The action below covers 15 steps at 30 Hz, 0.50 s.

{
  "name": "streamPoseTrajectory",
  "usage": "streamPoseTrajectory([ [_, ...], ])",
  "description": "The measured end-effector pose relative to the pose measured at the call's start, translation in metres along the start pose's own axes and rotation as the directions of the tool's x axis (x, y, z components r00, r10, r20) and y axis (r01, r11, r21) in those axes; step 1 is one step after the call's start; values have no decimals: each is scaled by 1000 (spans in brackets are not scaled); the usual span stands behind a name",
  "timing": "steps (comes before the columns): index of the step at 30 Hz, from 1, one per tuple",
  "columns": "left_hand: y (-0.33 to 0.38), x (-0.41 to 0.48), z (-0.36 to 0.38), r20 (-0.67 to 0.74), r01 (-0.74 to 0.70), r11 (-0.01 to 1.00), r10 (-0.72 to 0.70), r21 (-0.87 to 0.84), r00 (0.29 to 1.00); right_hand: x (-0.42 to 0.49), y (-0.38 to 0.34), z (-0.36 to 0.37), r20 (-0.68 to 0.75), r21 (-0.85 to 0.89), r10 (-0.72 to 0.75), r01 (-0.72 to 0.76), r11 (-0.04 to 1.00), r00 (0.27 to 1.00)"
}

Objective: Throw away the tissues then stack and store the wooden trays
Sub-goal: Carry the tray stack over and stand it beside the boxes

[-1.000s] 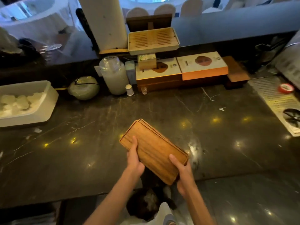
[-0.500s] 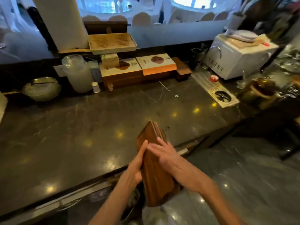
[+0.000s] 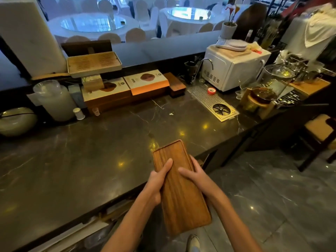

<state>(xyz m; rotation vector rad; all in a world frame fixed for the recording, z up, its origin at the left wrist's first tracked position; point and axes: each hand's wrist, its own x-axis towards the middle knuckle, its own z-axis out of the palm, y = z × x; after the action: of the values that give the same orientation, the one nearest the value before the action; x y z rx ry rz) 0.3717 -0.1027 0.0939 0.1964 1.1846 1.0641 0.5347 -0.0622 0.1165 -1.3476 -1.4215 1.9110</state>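
Observation:
A stack of brown wooden trays [image 3: 181,202] is held flat in front of me, lengthwise, over the near edge of the dark marble counter [image 3: 91,160]. My left hand [image 3: 156,184] grips the stack's left long edge, thumb laid on the top tray. My right hand [image 3: 192,175] grips the right long edge, thumb on top and fingers curled under. Only the top tray's face shows; how many lie beneath is hidden. No tissues are in view.
Along the counter's back stand a slatted tea tray [image 3: 93,63] on boxes, a frosted jar [image 3: 54,100], a green bowl [image 3: 16,120], a metal drain grate [image 3: 212,100] and a white appliance [image 3: 234,70]. Grey floor tiles [image 3: 272,206] lie to the right, beside a chair [image 3: 320,131].
The trays were tipped up on edge half a second ago and now lie flat again, face up. My view has swung right, and the stack has come off the counter toward me.

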Motion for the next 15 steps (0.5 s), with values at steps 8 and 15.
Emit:
streamPoseTrajectory([
  [8, 1, 61, 145, 68, -301, 880, 297, 368, 952, -12, 44, -115, -192, 236, 79, -32, 971, 978],
  [15, -15, 98, 236, 167, -330, 859, 287, 391, 943, 11, 34, -222, -313, 266, -3, 90, 960, 950],
])
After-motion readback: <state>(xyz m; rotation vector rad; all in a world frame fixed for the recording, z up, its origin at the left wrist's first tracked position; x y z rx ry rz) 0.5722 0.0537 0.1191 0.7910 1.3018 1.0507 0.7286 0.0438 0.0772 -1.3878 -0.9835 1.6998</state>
